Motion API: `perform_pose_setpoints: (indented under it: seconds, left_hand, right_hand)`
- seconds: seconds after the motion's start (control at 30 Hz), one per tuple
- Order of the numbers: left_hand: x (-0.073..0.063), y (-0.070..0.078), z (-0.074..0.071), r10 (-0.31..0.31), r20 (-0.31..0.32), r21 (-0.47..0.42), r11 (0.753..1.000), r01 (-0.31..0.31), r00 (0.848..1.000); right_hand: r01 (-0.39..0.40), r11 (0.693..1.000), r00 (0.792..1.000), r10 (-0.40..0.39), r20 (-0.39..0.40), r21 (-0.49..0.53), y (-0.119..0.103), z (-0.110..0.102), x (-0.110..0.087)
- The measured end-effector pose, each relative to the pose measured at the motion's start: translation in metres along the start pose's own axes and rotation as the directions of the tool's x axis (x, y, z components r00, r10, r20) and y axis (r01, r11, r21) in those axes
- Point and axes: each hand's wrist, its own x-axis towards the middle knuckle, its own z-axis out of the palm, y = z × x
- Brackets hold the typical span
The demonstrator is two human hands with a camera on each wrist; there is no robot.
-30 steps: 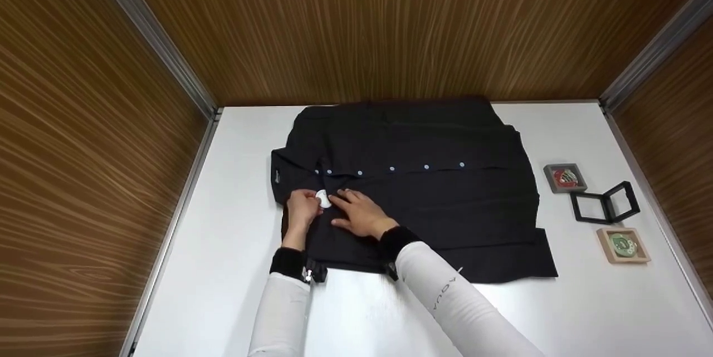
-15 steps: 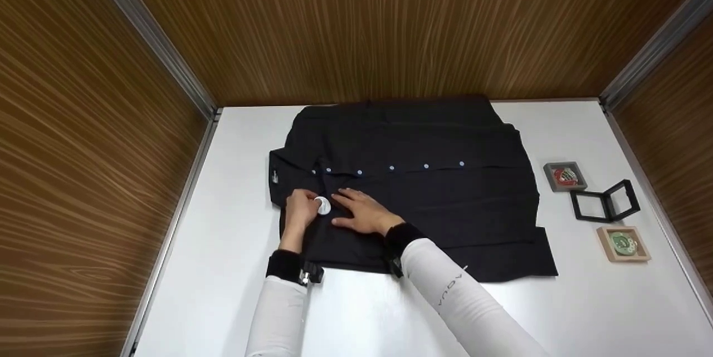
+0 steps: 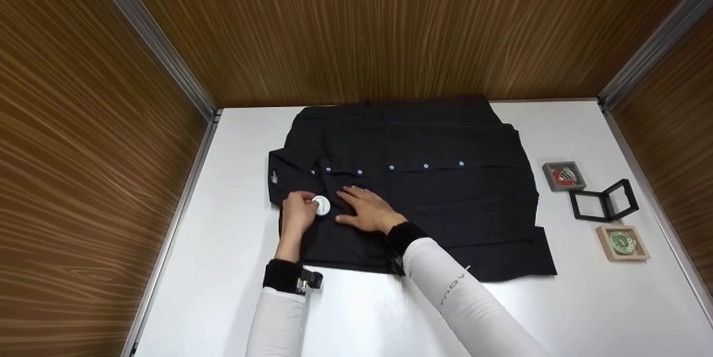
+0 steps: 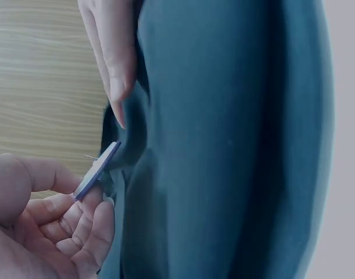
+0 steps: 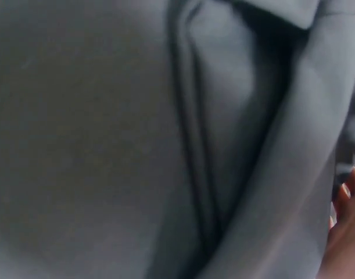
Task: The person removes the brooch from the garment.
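Note:
A black button-up shirt (image 3: 445, 201) lies spread on the white table, collar to the left, with a row of light buttons down its front. Between thumb and fingers my left hand (image 3: 297, 213) pinches a round white pin badge (image 3: 321, 205) over the shirt near the collar. Seen edge-on in the left wrist view, the badge (image 4: 97, 170) is thin, and a fine pin sticks out from one side. My right hand (image 3: 366, 211) rests on the shirt just right of the badge, fingers spread. Shirt cloth (image 5: 107, 145) fills most of the right wrist view.
On the table's right side are a grey frame (image 3: 563, 176) with a red piece, an unfolded black frame (image 3: 604, 205), and a light wooden frame (image 3: 623, 243) with a green piece. Wood-grain panels (image 3: 390, 28) wall the table at the back and sides.
My left hand has shifted slightly left with the badge, whose round face now shows more fully. The right hand has slid a little to the right, away from the badge.

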Motion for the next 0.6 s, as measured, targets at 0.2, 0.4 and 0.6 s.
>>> perform_pose_setpoints:
  seconds: [0.2,0.4,0.6]
  left_hand:
    - [-0.006,0.010,-0.002,0.022,0.011,-0.152,0.988,-0.020,1.000]
    - [-0.013,0.021,-0.004,0.042,-0.001,-0.256,0.966,-0.040,0.999]
    - [-0.020,0.035,-0.004,0.090,-0.019,-0.317,0.944,-0.091,0.996]
  right_hand:
    - [0.013,0.983,1.000,-0.009,-0.023,0.183,0.004,-0.004,-0.003]
    - [0.108,0.944,0.992,-0.083,-0.093,0.313,0.011,-0.013,-0.015]
    - [0.187,0.841,0.978,-0.110,-0.179,0.508,0.014,-0.023,-0.029]
